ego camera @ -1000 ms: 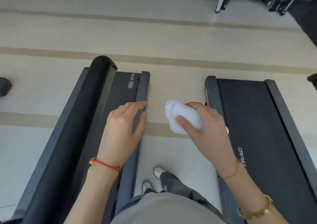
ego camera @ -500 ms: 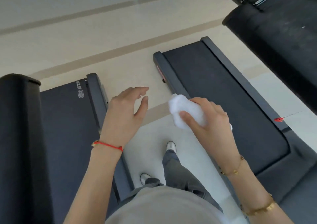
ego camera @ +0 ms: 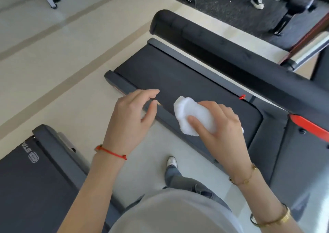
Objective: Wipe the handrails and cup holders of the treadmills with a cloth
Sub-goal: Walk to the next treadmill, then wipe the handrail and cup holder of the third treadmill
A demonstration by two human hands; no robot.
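Seen from the head camera looking down, a person stands on a pale floor (ego camera: 53, 68) between two treadmills. At centre right of the frame, the right hand (ego camera: 224, 125) grips a bunched white cloth (ego camera: 192, 115), thumb across its near side and fingers curled over the top. The cloth hangs in the air above the dark belt of the right treadmill (ego camera: 187, 75), which runs diagonally from mid-frame toward the right edge. Just left of it, the left hand (ego camera: 130, 120) hovers with fingers loosely curled and apart, holding nothing, over that treadmill's grey side rail (ego camera: 124, 86). A red string bracelet (ego camera: 110, 152) circles the left wrist, and gold bracelets (ego camera: 243, 179) sit on the right forearm. Along the upper right, a thick black padded handrail (ego camera: 195, 34) stretches diagonally, well apart from the cloth. A red strip (ego camera: 309, 124) shows at the right edge, possibly part of the console frame. At lower left lies the second treadmill (ego camera: 35, 188), with partial white lettering on its deck. One white shoe (ego camera: 171, 161) shows at bottom centre. In the top right corner, another person's sneakers (ego camera: 258, 1) stand on dark flooring.
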